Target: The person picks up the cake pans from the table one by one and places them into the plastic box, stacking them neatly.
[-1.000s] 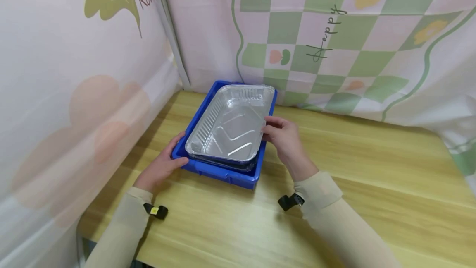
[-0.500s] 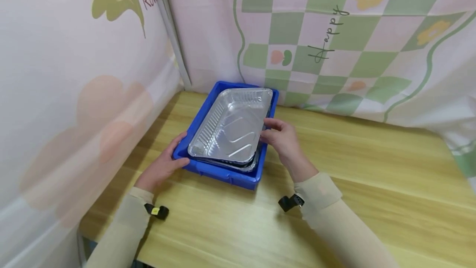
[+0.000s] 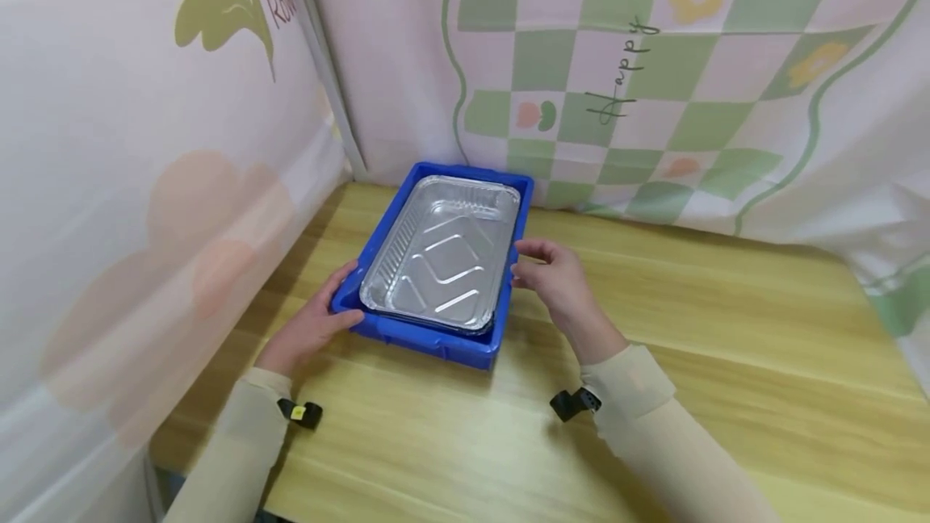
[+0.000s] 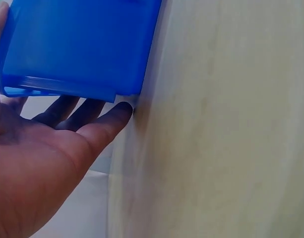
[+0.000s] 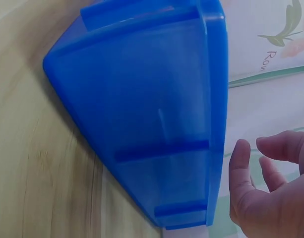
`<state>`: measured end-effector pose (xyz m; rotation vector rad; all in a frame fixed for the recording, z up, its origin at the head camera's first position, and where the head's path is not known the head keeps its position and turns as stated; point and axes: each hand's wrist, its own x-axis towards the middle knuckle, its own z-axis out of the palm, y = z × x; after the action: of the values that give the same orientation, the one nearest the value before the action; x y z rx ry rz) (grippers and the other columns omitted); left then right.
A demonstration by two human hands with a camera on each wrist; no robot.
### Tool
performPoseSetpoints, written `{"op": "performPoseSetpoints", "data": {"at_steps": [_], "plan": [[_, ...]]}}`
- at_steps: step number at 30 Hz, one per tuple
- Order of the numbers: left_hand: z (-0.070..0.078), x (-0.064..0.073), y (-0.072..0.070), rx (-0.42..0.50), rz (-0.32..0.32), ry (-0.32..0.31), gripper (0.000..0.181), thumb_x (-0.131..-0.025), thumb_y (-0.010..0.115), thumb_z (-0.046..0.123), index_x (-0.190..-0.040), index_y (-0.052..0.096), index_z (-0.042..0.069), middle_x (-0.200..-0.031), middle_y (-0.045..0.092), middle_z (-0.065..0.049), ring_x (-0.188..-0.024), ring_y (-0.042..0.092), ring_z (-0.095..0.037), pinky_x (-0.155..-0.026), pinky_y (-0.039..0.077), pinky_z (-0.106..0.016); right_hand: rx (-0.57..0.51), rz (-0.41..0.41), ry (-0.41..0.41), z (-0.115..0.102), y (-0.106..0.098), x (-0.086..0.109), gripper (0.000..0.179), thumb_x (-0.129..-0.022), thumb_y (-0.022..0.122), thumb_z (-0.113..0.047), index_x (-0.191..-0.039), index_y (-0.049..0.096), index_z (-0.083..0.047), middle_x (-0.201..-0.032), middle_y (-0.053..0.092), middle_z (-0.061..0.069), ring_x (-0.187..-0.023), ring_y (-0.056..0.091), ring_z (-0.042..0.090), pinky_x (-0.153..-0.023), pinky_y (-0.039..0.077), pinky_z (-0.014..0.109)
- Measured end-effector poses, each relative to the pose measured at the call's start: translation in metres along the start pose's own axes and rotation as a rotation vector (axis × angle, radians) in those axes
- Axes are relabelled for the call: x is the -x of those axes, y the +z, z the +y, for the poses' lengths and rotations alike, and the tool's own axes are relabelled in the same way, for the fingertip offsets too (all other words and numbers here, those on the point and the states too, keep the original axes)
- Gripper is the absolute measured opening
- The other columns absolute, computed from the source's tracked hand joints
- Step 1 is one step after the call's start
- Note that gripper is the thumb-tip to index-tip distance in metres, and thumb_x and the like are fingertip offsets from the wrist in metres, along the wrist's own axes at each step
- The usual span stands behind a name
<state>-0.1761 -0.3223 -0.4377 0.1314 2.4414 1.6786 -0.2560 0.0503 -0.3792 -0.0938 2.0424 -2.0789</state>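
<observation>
A shallow silver foil tray [image 3: 445, 255] lies in the blue plastic bin [image 3: 439, 343] in the head view; a darker edge beneath its front rim hints at another tray below. At the bin's front left corner, my left hand [image 3: 311, 328] holds on, thumb along the front and fingers down the left side. The left wrist view shows that hand [image 4: 40, 168] against the blue wall. Beside the right rim is my right hand [image 3: 558, 285], fingers loosely bent with nothing between them. In the right wrist view this hand [image 5: 273, 193] appears apart from the bin wall [image 5: 156, 99].
The bin stands on a wood-grain table [image 3: 697, 361], close to the back curtain [image 3: 552, 63] with green checks. A printed curtain [image 3: 145, 208] hangs along the left side, and a grey pole [image 3: 330, 71] marks the corner.
The foil tray's right side has come down, and it now lies level inside the bin. My right hand has let go of its rim. The left hand stays at the corner.
</observation>
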Motion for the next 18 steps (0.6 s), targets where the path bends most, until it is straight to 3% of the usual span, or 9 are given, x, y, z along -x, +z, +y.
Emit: {"op": "performPoseSetpoints", "data": {"at_steps": [9, 13, 18], "plan": [[0.005, -0.004, -0.015, -0.151, 0.003, -0.016, 0.085, -0.091, 0.07, 0.04, -0.157, 0.016, 0.035, -0.16, 0.016, -0.017, -0.144, 0.018, -0.04, -0.112, 0.019, -0.06, -0.004, 0.007, -0.029, 0.001, -0.008, 0.003, 0.04, -0.09, 0.058, 0.008, -0.129, 0.051, 0.012, -0.134, 0.05, 0.02, -0.088, 0.062, 0.017, -0.079, 0.057, 0.033], [0.016, -0.006, -0.018, -0.178, 0.007, 0.011, 0.086, -0.091, 0.07, 0.037, -0.158, 0.018, 0.024, -0.159, 0.02, -0.017, -0.141, 0.023, -0.04, -0.11, 0.024, -0.06, 0.028, -0.009, -0.017, 0.001, -0.017, 0.005, 0.039, -0.092, 0.058, 0.005, -0.13, 0.051, 0.01, -0.134, 0.048, 0.018, -0.09, 0.061, 0.019, -0.08, 0.056, 0.031], [0.033, -0.012, -0.02, -0.283, 0.075, 0.02, 0.078, -0.095, 0.063, 0.043, -0.157, 0.022, 0.019, -0.16, 0.02, -0.011, -0.142, 0.019, -0.044, -0.11, 0.023, -0.062, 0.06, -0.034, -0.002, -0.002, -0.029, 0.009, 0.041, -0.094, 0.057, 0.001, -0.133, 0.048, 0.008, -0.136, 0.045, 0.018, -0.096, 0.059, 0.02, -0.084, 0.055, 0.032]]}}
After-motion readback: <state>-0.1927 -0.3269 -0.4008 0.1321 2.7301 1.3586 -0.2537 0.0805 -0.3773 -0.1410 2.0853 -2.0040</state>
